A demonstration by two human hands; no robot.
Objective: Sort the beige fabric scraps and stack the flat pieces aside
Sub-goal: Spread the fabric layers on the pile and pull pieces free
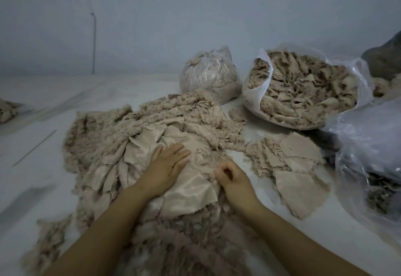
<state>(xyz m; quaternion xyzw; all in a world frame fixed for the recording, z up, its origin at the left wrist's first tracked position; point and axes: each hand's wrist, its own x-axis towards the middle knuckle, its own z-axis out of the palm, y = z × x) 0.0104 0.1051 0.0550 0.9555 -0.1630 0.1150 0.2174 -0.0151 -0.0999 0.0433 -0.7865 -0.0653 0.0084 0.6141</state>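
Resting flat on the heap, the left hand (168, 165) lies palm down with its fingers (181, 153) straight and slightly spread, pressing a smooth piece in the middle of the pile of beige fabric scraps (138, 143). The right hand (233, 178) sits just beside it, at the pile's right edge, with its fingers (224, 170) curled in toward the thumb; they seem to pinch a small frayed bit of fabric, though what lies between them is too small to tell for certain. A large smooth piece (191, 193) lies between the two wrists, on top of the shaggy scraps.

The pile spreads over the pale worktop (39, 178), from near the bottom edge of the view up toward the wall. To its right, apart from the heap, lies the stack of flat pieces (297, 165), overlapping one another. Behind that stack an open plastic bag (253, 93) holds more beige scraps, and a tied bag (208, 73) stands to the left of it. Crumpled clear plastic (368, 145) lies at the far right.
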